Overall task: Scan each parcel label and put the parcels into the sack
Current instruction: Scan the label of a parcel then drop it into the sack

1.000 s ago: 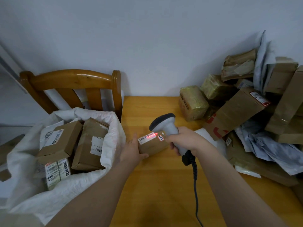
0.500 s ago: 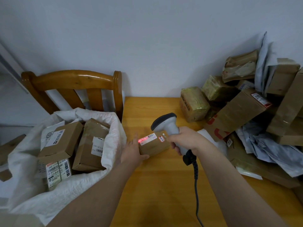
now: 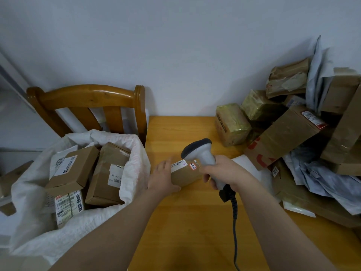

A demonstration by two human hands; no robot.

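A small brown parcel (image 3: 185, 176) with a white barcode label lies on the wooden table (image 3: 187, 222), just right of the sack. My left hand (image 3: 161, 178) holds the parcel's left end, thumb along its near side. My right hand (image 3: 222, 172) grips a grey barcode scanner (image 3: 201, 153), whose dark head hangs over the label. No red beam shows on the label. The white sack (image 3: 134, 163) stands open at the left and holds several labelled cardboard boxes (image 3: 76, 169).
A heap of brown boxes (image 3: 285, 133) and grey mailer bags (image 3: 332, 184) fills the table's right side against the wall. A wooden chair (image 3: 88, 98) stands behind the sack. The scanner's cable (image 3: 234, 227) trails toward me across the table.
The red scan line that lay on the label has gone out. Both hands, the parcel and the scanner have stayed almost where they were.
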